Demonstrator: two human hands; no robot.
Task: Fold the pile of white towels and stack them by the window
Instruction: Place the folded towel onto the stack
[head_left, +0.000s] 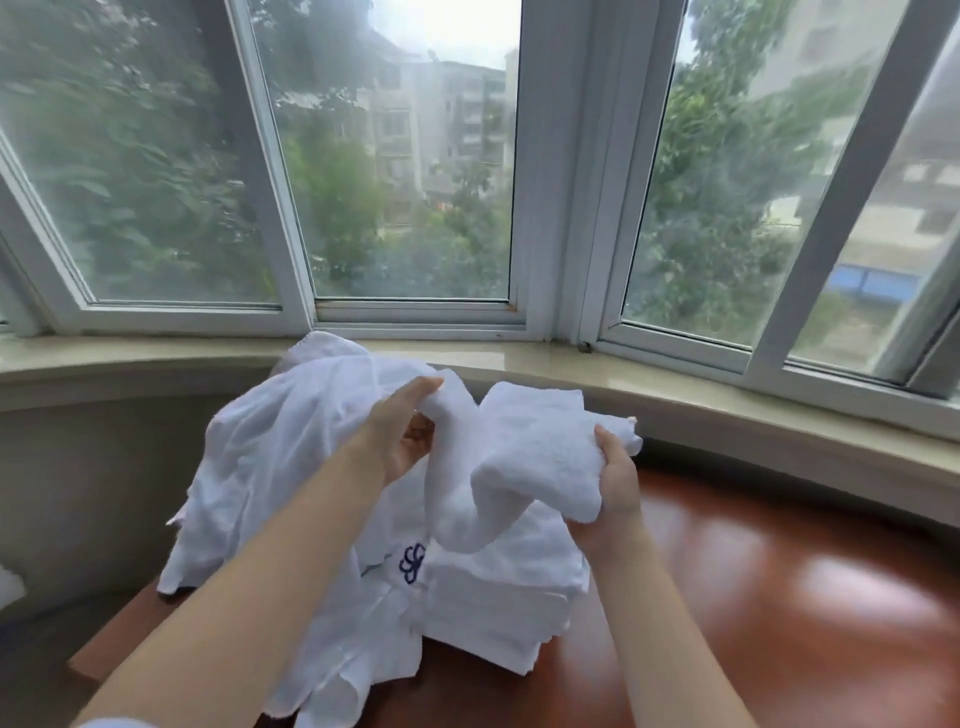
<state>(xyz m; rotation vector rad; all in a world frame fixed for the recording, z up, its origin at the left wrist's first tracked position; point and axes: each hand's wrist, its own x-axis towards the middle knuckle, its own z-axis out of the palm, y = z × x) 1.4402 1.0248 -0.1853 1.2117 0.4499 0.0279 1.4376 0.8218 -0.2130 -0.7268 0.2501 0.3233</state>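
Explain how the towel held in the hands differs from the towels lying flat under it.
The held towel hangs bunched and twisted in the air, gripped by the left hand and the right hand; the stacked towels lie folded flat on the wooden surface, untouched. The held towel is single, the stacked towels layered. Both are white.

Bright daylight through window (410, 156); glare on table (810, 582); edges bowed, outdoors hazy, perhaps motion-blurred.

The only mark in view was a dark blue embroidered emblem (411, 562) of looping, interlocked curls, stitched on a thin white cloth (291, 467) in the pile. It might have been a monogram, but its letters could not be told. No other text was legible.
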